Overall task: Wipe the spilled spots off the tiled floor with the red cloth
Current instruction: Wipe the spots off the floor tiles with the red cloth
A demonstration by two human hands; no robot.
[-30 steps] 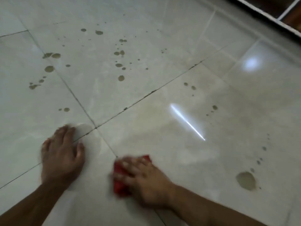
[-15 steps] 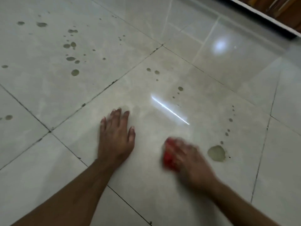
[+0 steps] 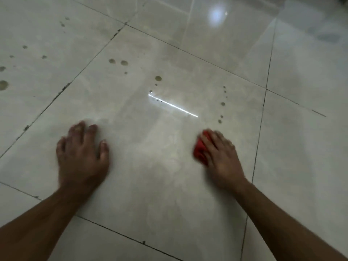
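The red cloth [image 3: 200,147] is a small crumpled wad of bright red fabric, bunched into folds, and only its left edge shows; the rest is covered by the right hand [image 3: 221,157]. That hand lies palm down on top of it, fingers together and curved over the wad, pressing it against the tiled floor [image 3: 150,185]. The hand and the cloth are both slightly blurred, so the weave and the exact shape of the cloth cannot be made out.

The left hand [image 3: 82,157] rests flat on the same large tile, well apart from the right hand, with its fingers spread open and nothing under it or in it. Both bare forearms reach in from the bottom corners of the view.

The floor is made of pale, glossy grey-beige tiles with dark grout lines. The patch of tile between the two hands looks faintly streaked and smeared. Just beyond the right hand's fingertips, a line of small brownish spilled spots [image 3: 222,104] runs away from the hand, the nearest of them close to the cloth. Farther ahead, between the two hands, sits a larger round spot [image 3: 158,78] with a few tiny ones near it, and beyond the left hand there is a pair of round spots [image 3: 118,62]. More spots [image 3: 3,84] lie on the neighbouring tile, far to the left of the left hand. A thin bright streak of reflected light [image 3: 173,105] crosses the tile ahead of the hands, and a round glare [image 3: 216,15] shines on the far tile.
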